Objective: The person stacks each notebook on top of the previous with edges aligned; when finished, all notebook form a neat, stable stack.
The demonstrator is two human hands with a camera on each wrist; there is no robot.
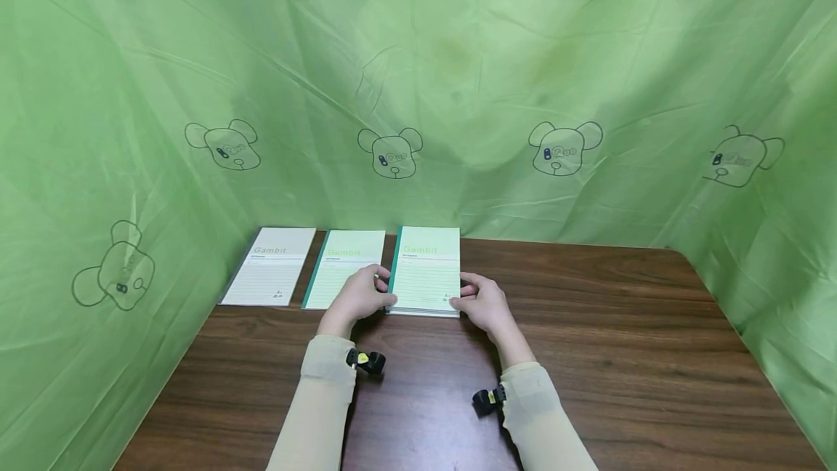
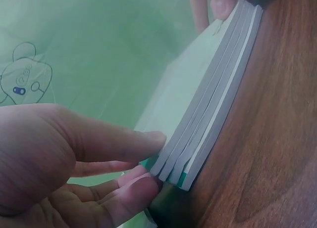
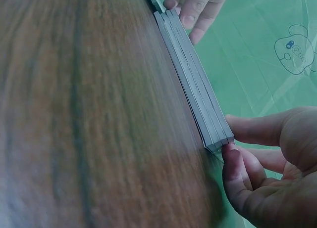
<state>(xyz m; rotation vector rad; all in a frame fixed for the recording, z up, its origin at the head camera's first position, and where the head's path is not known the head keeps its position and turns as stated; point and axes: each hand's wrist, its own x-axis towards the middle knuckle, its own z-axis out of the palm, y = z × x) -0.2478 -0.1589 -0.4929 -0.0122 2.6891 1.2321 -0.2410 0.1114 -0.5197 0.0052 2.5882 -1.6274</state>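
Note:
A small stack of notebooks (image 1: 425, 271) with pale green "Gambit" covers and a green spine lies at the back middle of the table. My left hand (image 1: 357, 298) grips its near left corner, thumb on the top cover and fingers curled at the spine side. On the opposite side, my right hand (image 1: 485, 304) holds the near right corner, its thumb over the cover edge. Page edges of several notebooks (image 2: 213, 97) show in the left wrist view, slightly uneven. In the right wrist view the same stacked edges (image 3: 190, 72) run between both hands.
Just left of the stack lies another pale green notebook (image 1: 346, 264), partly behind my left hand. Farther left is a white-covered notebook (image 1: 268, 271). The brown wooden table (image 1: 588, 325) meets a green curtain (image 1: 471, 93) at the back and sides.

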